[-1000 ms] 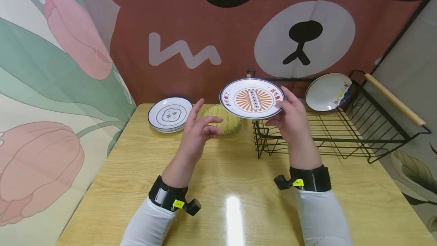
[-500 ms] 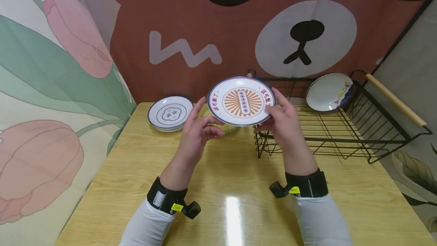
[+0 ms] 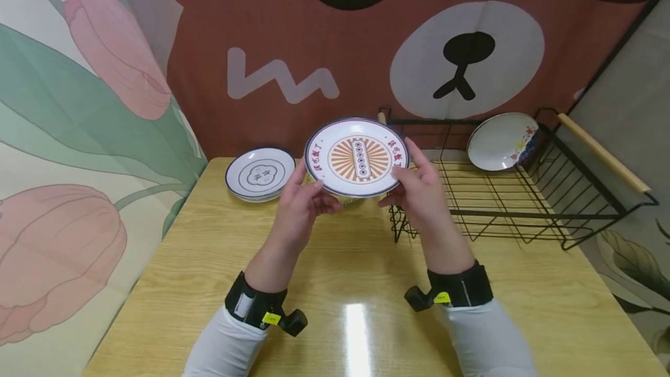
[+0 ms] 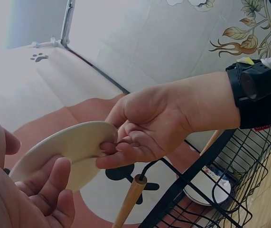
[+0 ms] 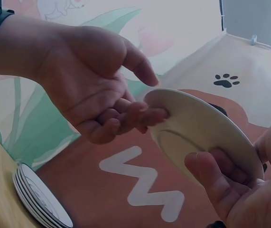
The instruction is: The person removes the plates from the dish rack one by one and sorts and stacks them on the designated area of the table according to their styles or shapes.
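Note:
A white plate (image 3: pixel 335 159) with a dark blue rim, an orange sunburst and red characters is held up above the table, tilted so its face shows in the head view. My right hand (image 3: pixel 426 194) grips its right edge, thumb on top and fingers beneath. At the left edge, my left hand (image 3: pixel 294 211) holds the rim between its thumb and the fingers under it. Both wrist views show the plain underside of the plate (image 5: pixel 192 126) with fingertips against it. Behind the plate, a yellow-green woven round piece (image 3: pixel 350 200) is mostly hidden.
A stack of white blue-rimmed plates (image 3: pixel 260 173) stands at the table's back left. To the right is a black wire dish rack (image 3: pixel 502 212) with wooden handles, bearing a floral dish (image 3: pixel 494 141) leaning at its back. The wooden table (image 3: pixel 324 272) meets a bear-print cloth behind.
My right hand has carried the plate leftward to my left hand. The left thumb and fingers, apart from the plate at first, now hold its left rim.

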`<state>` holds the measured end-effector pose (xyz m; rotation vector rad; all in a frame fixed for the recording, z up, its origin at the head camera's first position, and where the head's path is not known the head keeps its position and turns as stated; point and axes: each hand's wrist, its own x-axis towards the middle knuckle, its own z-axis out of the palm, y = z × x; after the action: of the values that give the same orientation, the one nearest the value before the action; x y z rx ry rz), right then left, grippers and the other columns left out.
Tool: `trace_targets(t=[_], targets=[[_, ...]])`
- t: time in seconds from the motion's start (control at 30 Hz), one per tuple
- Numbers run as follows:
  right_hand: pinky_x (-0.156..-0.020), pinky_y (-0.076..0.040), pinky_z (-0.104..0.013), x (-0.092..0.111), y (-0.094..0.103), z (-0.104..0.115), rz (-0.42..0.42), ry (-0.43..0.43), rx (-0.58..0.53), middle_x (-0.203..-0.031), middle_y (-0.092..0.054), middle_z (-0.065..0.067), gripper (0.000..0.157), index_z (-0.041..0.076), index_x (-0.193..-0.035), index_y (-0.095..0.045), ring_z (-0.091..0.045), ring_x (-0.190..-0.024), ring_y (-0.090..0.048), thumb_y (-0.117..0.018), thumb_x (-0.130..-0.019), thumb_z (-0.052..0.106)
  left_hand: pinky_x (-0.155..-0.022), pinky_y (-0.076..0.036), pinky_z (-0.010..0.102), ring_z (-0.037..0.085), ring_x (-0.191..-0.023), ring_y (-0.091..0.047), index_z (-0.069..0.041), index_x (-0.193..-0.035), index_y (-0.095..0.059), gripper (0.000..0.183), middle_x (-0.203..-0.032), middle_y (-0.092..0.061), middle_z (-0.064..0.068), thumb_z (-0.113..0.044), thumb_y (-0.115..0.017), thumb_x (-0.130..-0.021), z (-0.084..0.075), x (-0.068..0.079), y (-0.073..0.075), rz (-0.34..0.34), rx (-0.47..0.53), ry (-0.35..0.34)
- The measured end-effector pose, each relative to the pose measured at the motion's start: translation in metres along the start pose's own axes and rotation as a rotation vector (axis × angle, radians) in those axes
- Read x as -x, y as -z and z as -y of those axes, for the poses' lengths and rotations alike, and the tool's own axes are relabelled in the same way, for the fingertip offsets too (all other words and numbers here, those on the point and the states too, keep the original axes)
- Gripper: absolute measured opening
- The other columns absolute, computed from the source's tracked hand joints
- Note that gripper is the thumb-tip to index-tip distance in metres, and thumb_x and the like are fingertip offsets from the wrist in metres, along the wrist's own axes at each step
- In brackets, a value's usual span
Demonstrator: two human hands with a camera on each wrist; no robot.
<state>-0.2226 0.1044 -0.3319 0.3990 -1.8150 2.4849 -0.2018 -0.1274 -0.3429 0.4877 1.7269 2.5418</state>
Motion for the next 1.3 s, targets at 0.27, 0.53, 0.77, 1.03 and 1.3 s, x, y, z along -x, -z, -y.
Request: trace_targets(t=[0.27,0.53,0.77,1.03,1.3], targets=[[-0.053,-0.061,-0.034,0.001,-0.02,-0.013,0.055,0.013,0.002,-0.105,-0.08,0.001,0.071,0.022,-0.167,-0.009,-0.016,-0.073,-0.078,-0.044,-0.106,0.006,-0.066,-0.055,0.031,0.016,-0.067,-0.072,-0.028,-0.162,-0.013,0.071,-0.098,-0.077,-0.003,-0.008,-0.043,-0.1,0.001,0.0,0.002,0.011,-0.008,-0.045],[-0.05,-0.059,-0.029,-0.007,-0.042,-0.025,0.159,-0.028,-0.151,-0.081,-0.077,-0.005,0.091,0.032,-0.165,0.007,-0.017,-0.056,-0.072,-0.046,-0.099,-0.002,-0.063,-0.053,0.032,0.02,-0.067,-0.069,-0.035,-0.162,-0.012,0.076,-0.119,-0.072,0.005,-0.007,-0.043,-0.098,0.002,-0.004,0.009,-0.038,-0.008,-0.079],[-0.046,-0.054,-0.024,-0.019,-0.054,-0.037,0.098,-0.132,-0.234,-0.081,-0.073,-0.004,0.099,0.034,-0.164,0.013,-0.014,-0.049,-0.065,-0.045,-0.094,-0.005,-0.063,-0.059,0.034,0.019,-0.063,-0.068,-0.031,-0.162,-0.01,0.077,-0.113,-0.073,0.008,-0.004,-0.04,-0.096,0.011,-0.016,0.021,-0.08,0.019,-0.076],[-0.045,-0.053,-0.024,-0.036,-0.059,-0.068,-0.057,-0.207,-0.159,-0.071,-0.068,-0.004,0.092,0.046,-0.163,0.002,-0.012,-0.047,-0.058,-0.045,-0.099,-0.001,-0.059,-0.057,0.031,0.019,-0.061,-0.067,-0.03,-0.161,-0.015,0.076,-0.105,-0.074,0.006,-0.002,-0.043,-0.097,0.034,-0.033,0.045,-0.131,-0.052,-0.026],[-0.044,-0.05,-0.023,-0.049,-0.051,-0.104,-0.187,-0.227,-0.083,-0.068,-0.064,-0.004,0.093,0.045,-0.164,0.001,-0.012,-0.047,-0.056,-0.048,-0.098,0.001,-0.051,-0.053,0.026,0.013,-0.054,-0.063,-0.033,-0.159,-0.026,0.071,-0.081,-0.074,0.003,-0.002,-0.051,-0.1,0.072,-0.055,0.066,-0.22,-0.067,0.063]])
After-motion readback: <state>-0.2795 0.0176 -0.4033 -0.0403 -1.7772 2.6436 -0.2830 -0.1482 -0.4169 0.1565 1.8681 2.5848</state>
